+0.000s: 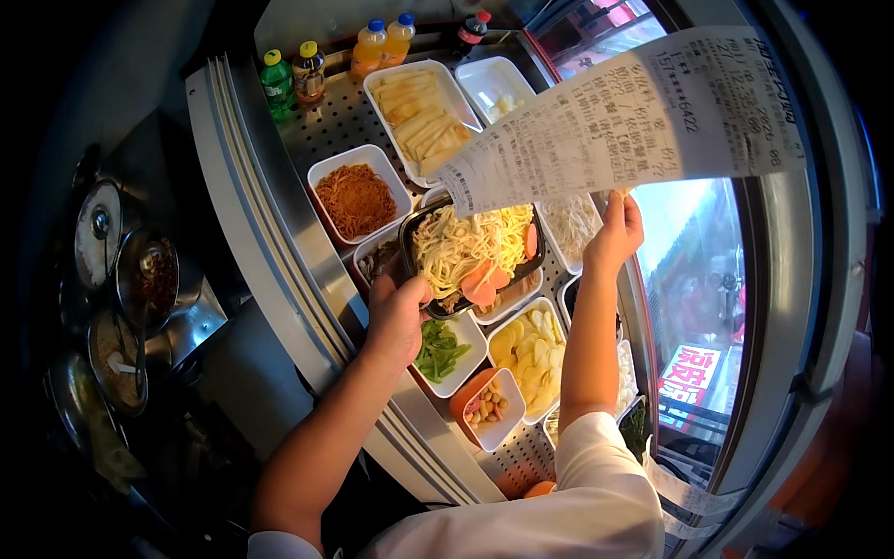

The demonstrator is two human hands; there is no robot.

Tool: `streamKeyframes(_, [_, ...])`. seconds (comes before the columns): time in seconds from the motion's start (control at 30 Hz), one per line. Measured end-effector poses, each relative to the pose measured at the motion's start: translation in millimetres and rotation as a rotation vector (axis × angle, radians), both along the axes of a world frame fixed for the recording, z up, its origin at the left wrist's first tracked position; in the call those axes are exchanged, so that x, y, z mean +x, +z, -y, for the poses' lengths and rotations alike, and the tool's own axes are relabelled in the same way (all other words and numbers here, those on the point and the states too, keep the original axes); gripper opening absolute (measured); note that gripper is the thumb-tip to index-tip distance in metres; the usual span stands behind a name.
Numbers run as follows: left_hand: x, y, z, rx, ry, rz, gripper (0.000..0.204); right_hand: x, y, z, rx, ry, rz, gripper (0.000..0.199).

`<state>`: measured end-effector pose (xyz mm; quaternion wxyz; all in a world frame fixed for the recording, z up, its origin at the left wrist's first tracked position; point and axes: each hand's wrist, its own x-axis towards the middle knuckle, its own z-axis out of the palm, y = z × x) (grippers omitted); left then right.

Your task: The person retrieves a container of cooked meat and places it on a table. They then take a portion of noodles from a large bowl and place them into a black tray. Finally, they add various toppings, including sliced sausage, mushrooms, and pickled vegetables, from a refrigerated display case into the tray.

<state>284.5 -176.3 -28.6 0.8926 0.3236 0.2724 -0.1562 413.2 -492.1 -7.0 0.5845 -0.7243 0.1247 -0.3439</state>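
Observation:
My left hand (398, 320) grips the near-left rim of a black plastic food tray (407, 250), thumb over the edge. Pale noodles (461, 244) fill the tray, with pink slices of what looks like sausage (483, 282) on top. To its right my right hand (615, 228) is raised with the fingers drawn together, just under the lower edge of a long printed receipt (643, 121). A small yellowish bit shows at those fingertips; what they hold I cannot make out. The receipt hangs close to the camera and covers part of the tray's far edge.
White tubs hold tofu-skin strips (410, 102), reddish shreds (356, 202), green vegetable pieces (440, 352), potato slices (531, 349) and small sausages (487, 406). Drink bottles (370, 47) stand at the back. A metal cabinet edge (270, 233) and seasoning bowls (147, 277) lie left, a glass pane (694, 307) right.

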Motion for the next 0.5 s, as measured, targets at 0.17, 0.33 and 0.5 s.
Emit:
streamKeyframes(0.17, [-21, 23, 4, -0.057, 0.011, -0.027, 0.052, -104, 60, -105, -0.152, 0.34, -0.21, 0.029])
streamKeyframes(0.33, [-76, 49, -18, -0.024, 0.037, -0.072, 0.046, -170, 82, -149, -0.546, 0.285, 0.026, 0.031])
streamKeyframes(0.5, [-127, 76, -50, 0.015, 0.124, -0.055, 0.05, -232, 68, -151, -0.402, 0.263, -0.01, 0.013])
